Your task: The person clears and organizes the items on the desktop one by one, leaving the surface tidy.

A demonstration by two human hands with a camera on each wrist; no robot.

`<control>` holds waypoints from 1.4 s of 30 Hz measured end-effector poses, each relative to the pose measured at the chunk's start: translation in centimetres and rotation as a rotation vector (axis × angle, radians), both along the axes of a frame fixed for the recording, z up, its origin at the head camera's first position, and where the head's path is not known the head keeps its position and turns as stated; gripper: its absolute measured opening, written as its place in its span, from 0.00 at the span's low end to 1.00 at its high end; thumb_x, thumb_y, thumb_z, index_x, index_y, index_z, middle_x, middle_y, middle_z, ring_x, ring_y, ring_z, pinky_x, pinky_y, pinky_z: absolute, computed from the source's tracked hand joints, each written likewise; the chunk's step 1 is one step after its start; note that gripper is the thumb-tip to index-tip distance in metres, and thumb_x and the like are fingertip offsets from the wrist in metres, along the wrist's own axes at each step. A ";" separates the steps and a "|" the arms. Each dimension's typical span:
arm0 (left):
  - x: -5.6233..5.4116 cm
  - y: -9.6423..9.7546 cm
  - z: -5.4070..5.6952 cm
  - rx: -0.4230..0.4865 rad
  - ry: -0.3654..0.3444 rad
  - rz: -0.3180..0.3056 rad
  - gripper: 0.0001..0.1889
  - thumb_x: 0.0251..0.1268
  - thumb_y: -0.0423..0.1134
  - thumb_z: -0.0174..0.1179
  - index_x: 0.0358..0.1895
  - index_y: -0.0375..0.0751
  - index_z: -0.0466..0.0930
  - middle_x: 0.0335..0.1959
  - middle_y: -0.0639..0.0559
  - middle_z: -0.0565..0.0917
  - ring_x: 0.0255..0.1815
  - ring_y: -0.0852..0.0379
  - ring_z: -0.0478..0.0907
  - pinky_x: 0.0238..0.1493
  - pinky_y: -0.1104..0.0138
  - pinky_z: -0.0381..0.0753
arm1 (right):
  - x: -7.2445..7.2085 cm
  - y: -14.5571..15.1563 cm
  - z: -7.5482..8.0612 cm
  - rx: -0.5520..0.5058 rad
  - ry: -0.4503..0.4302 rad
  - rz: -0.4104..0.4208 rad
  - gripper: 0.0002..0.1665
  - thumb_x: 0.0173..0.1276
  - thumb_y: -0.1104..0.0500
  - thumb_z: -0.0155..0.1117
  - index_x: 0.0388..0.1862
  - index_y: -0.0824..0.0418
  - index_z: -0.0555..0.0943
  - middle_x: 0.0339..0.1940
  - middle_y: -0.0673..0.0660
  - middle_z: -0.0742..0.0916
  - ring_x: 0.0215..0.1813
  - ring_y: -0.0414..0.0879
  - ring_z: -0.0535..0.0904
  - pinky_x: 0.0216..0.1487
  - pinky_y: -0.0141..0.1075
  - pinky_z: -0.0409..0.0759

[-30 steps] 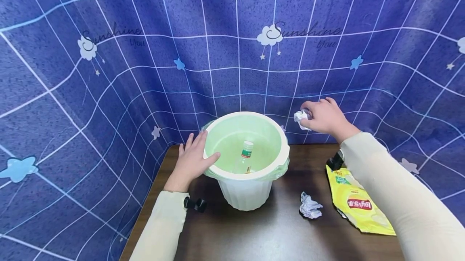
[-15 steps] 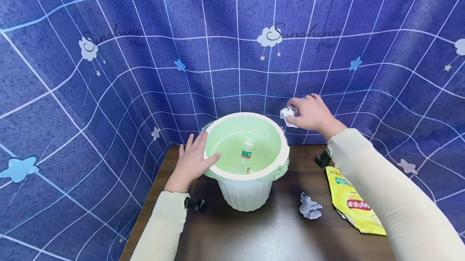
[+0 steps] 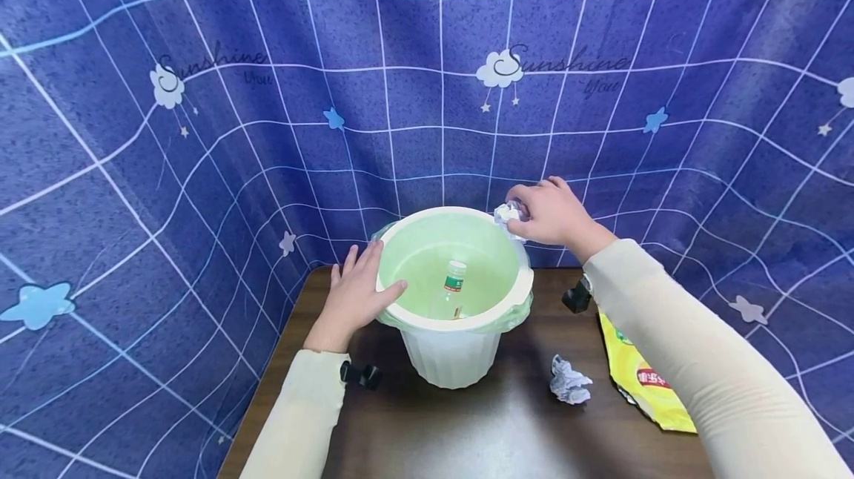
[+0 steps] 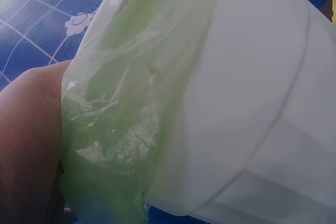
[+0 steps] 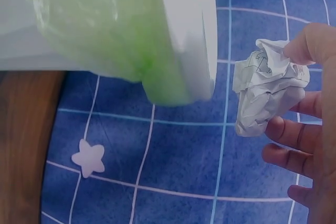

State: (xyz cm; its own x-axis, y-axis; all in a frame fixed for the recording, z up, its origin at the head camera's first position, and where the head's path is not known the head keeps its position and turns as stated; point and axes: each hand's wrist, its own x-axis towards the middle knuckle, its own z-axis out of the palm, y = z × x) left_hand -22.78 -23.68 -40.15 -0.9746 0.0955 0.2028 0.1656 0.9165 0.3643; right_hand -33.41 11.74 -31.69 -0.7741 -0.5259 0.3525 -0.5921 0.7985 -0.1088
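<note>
A white trash bin [image 3: 448, 360] lined with a thin green bag [image 4: 121, 129] stands on the table. Inside it lies a clear plastic bottle [image 3: 454, 276] with a white cap and green label. My left hand [image 3: 356, 293] rests at the bin's left rim, fingers spread. My right hand [image 3: 554, 213] pinches a crumpled paper ball [image 5: 268, 87] between thumb and fingers, close by the bin's right back rim. In the right wrist view the paper is a little above the rim, apart from it. A second crumpled paper [image 3: 570, 381] lies on the table right of the bin.
On the brown table [image 3: 427, 434], a yellow chip bag [image 3: 643, 382] lies at the right, partly hidden under my right forearm. A blue curtain [image 3: 427, 93] with white grid lines, stars and clouds hangs behind and to the left.
My right hand has moved left with the paper ball, from well right of the bin to its right back rim. My left hand stays at the left rim.
</note>
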 end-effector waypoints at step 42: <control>-0.2 0.0 -0.1 -0.013 -0.008 0.000 0.50 0.65 0.67 0.55 0.82 0.42 0.49 0.82 0.44 0.55 0.83 0.36 0.39 0.71 0.28 0.39 | 1.2 7.3 -8.5 -0.249 -0.078 0.005 0.28 0.75 0.42 0.58 0.62 0.61 0.77 0.49 0.62 0.88 0.52 0.58 0.84 0.53 0.57 0.79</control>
